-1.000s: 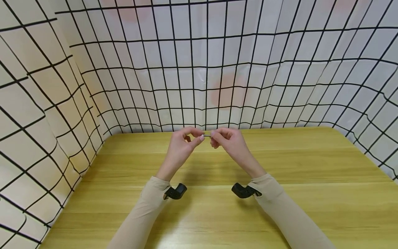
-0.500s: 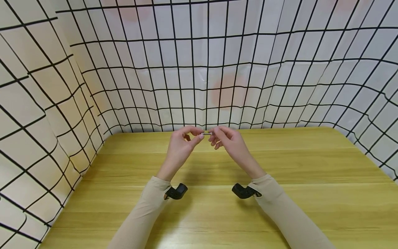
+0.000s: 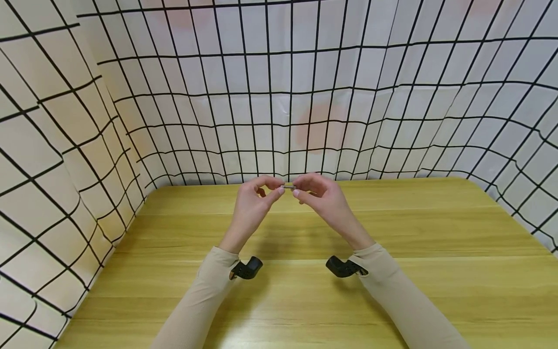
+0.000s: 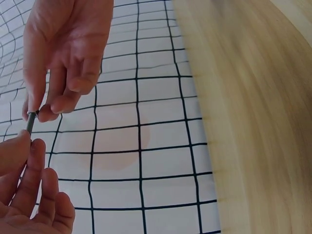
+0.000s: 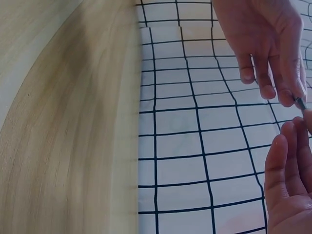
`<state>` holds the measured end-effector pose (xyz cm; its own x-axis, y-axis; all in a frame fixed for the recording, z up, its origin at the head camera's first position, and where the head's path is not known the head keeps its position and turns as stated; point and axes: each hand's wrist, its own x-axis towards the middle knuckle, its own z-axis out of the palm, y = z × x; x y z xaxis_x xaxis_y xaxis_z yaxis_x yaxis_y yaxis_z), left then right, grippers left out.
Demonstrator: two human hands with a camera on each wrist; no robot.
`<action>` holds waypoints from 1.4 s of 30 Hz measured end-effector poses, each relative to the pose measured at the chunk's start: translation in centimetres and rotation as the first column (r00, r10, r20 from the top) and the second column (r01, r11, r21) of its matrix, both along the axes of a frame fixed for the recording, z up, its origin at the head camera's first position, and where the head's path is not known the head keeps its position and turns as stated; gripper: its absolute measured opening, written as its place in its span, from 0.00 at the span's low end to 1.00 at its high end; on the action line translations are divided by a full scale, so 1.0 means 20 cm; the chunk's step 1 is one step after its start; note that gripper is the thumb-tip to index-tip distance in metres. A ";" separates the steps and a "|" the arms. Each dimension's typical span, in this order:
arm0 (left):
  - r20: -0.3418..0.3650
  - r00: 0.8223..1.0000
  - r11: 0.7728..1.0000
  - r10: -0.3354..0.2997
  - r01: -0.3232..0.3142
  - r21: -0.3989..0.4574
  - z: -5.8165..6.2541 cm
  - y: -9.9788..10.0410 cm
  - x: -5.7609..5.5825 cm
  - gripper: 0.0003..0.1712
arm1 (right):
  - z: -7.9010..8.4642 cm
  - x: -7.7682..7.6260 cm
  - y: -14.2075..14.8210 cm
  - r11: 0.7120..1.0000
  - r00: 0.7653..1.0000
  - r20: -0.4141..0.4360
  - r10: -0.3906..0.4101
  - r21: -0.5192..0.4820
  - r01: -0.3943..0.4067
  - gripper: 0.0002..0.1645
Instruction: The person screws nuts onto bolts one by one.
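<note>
A thin, short metal bolt point(image 3: 288, 187) is held level between both hands above the far edge of the table. My left hand point(image 3: 254, 198) pinches one end between thumb and index finger. At the other end, the thumb and index fingertip of my right hand point(image 3: 329, 201) close about a slightly wider part, a head or a nut; I cannot tell which. In the left wrist view the bolt point(image 4: 31, 123) spans the gap between the two hands' fingertips. The right wrist view shows only a short dark piece of the bolt point(image 5: 301, 104), the rest covered by fingers.
Below the hands lies a light wooden table point(image 3: 279, 300). White cloth with a black grid point(image 3: 279, 106) hangs behind it and along both sides. A black wrist camera mount point(image 3: 247, 268) sticks out of the left sleeve, another mount point(image 3: 344, 267) out of the right.
My right thumb has shifted down and toward the left, and the right fingers have turned about the bolt's end. The bolt sits slightly higher in view. My left hand keeps its pinch.
</note>
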<state>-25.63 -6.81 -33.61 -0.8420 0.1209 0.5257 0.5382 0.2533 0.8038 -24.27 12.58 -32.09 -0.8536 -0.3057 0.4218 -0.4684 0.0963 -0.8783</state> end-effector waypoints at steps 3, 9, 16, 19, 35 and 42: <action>-0.002 1.000 1.000 -0.001 0.001 -0.014 0.00 0.00 0.00 0.05 | -0.01 0.00 0.00 1.000 1.000 0.011 -0.005 -0.003 0.005 0.14; 0.001 1.000 1.000 -0.021 0.021 -0.018 0.00 0.00 0.00 0.06 | -0.01 -0.01 0.01 1.000 1.000 0.012 -0.011 -0.006 0.011 0.11; -0.013 0.999 0.999 -0.036 0.036 -0.013 0.00 0.02 0.00 0.04 | -0.01 -0.01 0.00 0.999 0.999 0.029 -0.044 -0.004 0.044 0.13; -0.021 0.999 0.999 -0.035 0.034 -0.019 0.00 0.02 0.00 0.05 | -0.01 -0.01 0.00 0.999 0.998 0.033 -0.046 -0.008 0.046 0.14; 0.002 1.000 1.000 0.005 -0.005 0.008 -0.01 0.02 0.01 0.04 | -0.03 -0.03 0.02 1.000 0.999 0.038 -0.019 0.023 0.019 0.16; -0.002 1.000 1.000 0.016 -0.016 0.005 0.00 0.01 0.00 0.03 | 0.01 0.00 0.01 0.999 1.000 0.014 -0.023 0.037 0.022 0.15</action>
<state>-25.61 -6.56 -33.65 -0.8427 0.1052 0.5280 0.5359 0.2578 0.8040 -24.20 12.69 -31.90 -0.8666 -0.3012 0.3978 -0.4526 0.1390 -0.8808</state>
